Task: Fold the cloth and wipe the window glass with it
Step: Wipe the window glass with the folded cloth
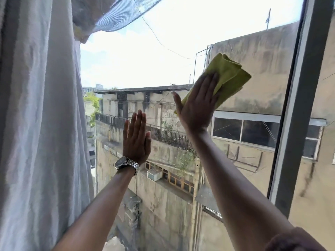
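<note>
A folded yellow-green cloth point(228, 77) is pressed flat against the window glass point(145, 66) in the upper right of the pane. My right hand point(197, 104) lies on the cloth with fingers straight and close together, palm pushing it onto the glass. Part of the cloth is hidden under that palm. Lower and to the left, my left hand point(136, 138) rests flat on the bare glass, fingers extended, holding nothing. A metal watch point(126, 164) is on the left wrist.
A white curtain point(41, 124) hangs along the left side, with a mesh net point(112, 17) bunched at the top. A grey window frame post point(297, 109) bounds the pane on the right. Beyond the glass are weathered buildings and sky.
</note>
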Demonstrator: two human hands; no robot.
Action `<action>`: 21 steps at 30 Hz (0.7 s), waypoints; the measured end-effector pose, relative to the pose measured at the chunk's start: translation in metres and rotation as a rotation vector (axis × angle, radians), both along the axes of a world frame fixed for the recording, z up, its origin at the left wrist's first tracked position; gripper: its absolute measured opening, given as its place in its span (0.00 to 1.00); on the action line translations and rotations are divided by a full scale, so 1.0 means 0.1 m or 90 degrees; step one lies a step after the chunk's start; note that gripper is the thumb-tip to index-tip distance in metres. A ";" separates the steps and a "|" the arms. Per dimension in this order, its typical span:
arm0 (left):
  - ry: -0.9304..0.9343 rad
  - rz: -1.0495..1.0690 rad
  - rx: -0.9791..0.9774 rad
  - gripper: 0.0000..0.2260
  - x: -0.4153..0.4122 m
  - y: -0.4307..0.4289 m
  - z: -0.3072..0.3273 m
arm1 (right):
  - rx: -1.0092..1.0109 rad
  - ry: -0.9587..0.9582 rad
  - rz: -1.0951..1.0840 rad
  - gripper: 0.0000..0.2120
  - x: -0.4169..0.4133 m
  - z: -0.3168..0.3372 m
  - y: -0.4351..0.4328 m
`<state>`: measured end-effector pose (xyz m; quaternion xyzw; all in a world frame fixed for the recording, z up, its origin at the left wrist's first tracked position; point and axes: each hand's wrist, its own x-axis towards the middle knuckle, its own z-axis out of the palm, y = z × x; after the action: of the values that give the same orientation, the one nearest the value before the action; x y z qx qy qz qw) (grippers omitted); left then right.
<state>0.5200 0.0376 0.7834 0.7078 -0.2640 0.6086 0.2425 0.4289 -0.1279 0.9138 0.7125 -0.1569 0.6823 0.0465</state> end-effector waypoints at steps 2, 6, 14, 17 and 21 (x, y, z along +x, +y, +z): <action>0.004 -0.002 -0.002 0.26 0.00 0.00 0.00 | -0.034 0.005 0.010 0.51 0.09 -0.07 0.16; -0.003 -0.014 -0.011 0.26 0.02 0.02 0.00 | -0.080 0.021 -0.016 0.50 0.24 -0.25 0.34; -0.033 -0.037 -0.028 0.25 0.08 0.03 -0.03 | -0.166 0.033 -0.020 0.40 0.42 -1.01 0.50; -0.043 -0.029 -0.025 0.25 0.10 0.03 -0.03 | -0.179 0.052 -0.008 0.36 0.40 -1.25 0.45; -0.048 -0.024 -0.025 0.25 0.08 0.03 -0.02 | -0.221 0.090 0.010 0.35 0.31 -1.57 0.31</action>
<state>0.5275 0.0407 0.7814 0.6747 -0.2740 0.6351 0.2575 0.4603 -0.0966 0.7563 0.7412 -0.0276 0.6477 0.1744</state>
